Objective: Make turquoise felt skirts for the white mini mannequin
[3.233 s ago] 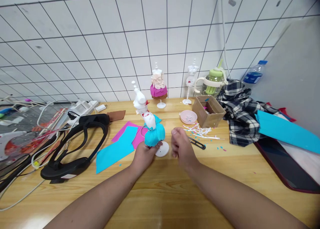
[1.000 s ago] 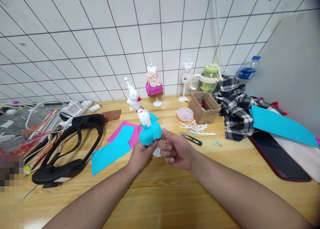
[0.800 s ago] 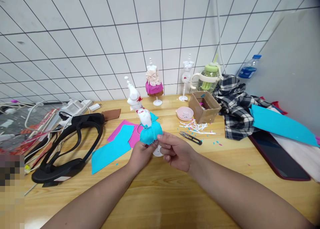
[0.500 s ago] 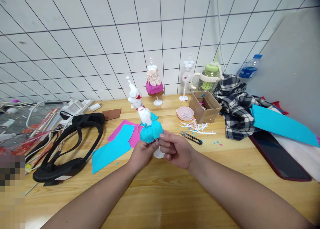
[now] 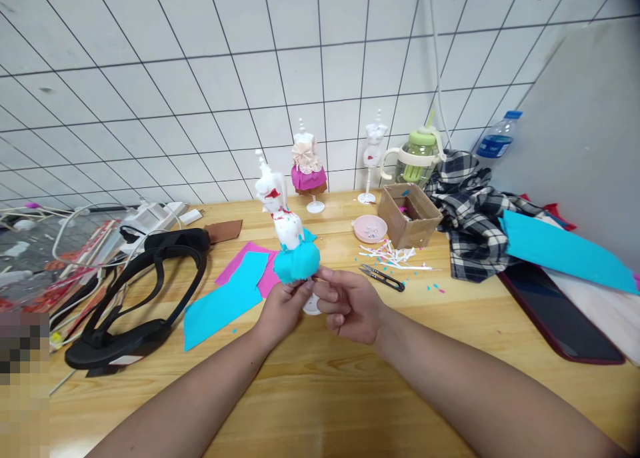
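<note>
A small white dress form [image 5: 287, 230] with red marks on its torso leans to the left and wears a puffy turquoise skirt [image 5: 297, 263]. My left hand [image 5: 284, 306] is closed round the form just under the skirt, thumb near the hem. On the other side, my right hand [image 5: 353, 305] has its fingers curled, thumb and forefinger pinched together at the hem's right edge. What they pinch is too small to make out. Below the hands shows part of the form's round white base [image 5: 312, 305]. Turquoise sheets [image 5: 223, 305] and a magenta sheet [image 5: 270, 278] lie to the left.
Behind stand a dressed form [image 5: 309, 171] and a white form [image 5: 373, 155]. Thread snips [image 5: 383, 278], paper strips [image 5: 390, 255], a pink dish [image 5: 370, 229] and a cardboard box [image 5: 410, 215] lie right. A black headset [image 5: 150, 298] is left, a phone [image 5: 560, 318] far right.
The dress form has shifted slightly left and turned, so its skirt shows a different side. My right fingertips have moved slightly down and left along with the hem.
</note>
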Tool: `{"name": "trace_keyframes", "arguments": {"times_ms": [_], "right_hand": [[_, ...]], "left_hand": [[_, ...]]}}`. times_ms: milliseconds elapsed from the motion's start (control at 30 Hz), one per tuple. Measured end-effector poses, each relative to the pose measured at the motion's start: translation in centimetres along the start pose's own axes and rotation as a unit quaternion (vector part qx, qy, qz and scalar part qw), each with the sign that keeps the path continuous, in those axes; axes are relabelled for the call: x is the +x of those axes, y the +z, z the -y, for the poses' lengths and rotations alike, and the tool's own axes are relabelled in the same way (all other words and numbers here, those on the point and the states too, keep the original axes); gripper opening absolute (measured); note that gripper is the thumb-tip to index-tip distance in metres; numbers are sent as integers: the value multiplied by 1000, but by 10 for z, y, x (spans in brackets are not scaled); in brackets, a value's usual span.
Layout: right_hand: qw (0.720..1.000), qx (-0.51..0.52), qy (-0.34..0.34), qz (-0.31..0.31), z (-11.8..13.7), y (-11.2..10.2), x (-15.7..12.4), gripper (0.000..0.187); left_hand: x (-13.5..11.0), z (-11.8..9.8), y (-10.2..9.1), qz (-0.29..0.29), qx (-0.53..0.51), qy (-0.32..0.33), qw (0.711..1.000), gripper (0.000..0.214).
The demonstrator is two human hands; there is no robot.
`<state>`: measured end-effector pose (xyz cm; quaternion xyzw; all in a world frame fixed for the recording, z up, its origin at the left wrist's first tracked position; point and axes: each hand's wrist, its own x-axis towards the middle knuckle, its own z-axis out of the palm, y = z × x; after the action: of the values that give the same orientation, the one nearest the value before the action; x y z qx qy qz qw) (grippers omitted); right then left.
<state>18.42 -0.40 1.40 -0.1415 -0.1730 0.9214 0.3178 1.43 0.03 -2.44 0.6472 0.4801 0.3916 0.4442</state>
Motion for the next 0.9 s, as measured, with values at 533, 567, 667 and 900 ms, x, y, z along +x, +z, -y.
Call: {"name": "trace_keyframes", "arguments": {"times_ms": [533, 567, 667, 900], "right_hand": [[993, -105, -56, -13, 1, 3, -1, 23], [991, -113, -60, -25, 0, 3, 0, 25], [988, -121, -73, -62, -2, 0, 3, 28], [959, -241, -104, -107, 8, 1, 1, 34]], "left_hand": [[-3, -2, 2, 24, 65, 7, 998, 38], [-3, -2, 3, 29, 66, 7, 997, 37], [-3, 0, 3, 35, 67, 5, 997, 36], [-3, 0, 3, 48, 66, 12, 997, 32]]}}
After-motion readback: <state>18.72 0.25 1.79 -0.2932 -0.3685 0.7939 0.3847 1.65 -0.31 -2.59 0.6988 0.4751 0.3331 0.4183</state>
